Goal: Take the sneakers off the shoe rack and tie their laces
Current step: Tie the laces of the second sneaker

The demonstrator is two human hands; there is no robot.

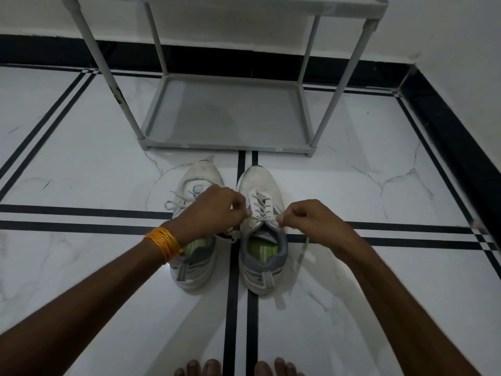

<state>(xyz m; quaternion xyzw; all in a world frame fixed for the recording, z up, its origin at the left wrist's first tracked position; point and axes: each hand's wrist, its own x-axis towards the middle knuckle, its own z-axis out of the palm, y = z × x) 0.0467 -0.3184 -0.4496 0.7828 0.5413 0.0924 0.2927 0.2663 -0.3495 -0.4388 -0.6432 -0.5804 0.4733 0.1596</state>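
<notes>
Two white sneakers with grey heels and green insoles stand side by side on the floor, toes toward the shoe rack (225, 145). The left sneaker (196, 264) shows a looped lace near its toe; my left forearm crosses over its middle. My left hand (214, 210) pinches one lace end of the right sneaker (261, 191). My right hand (309, 217) pinches the other lace end, which trails down to the floor on the right. Both hands pull the lace apart above the shoe's tongue.
The grey rack's bottom shelf holds nothing; its legs rise at the left and right. White walls with a black skirting close in behind and on the right. My bare toes (235, 367) show at the bottom edge. An orange thread band circles my left wrist (164, 244).
</notes>
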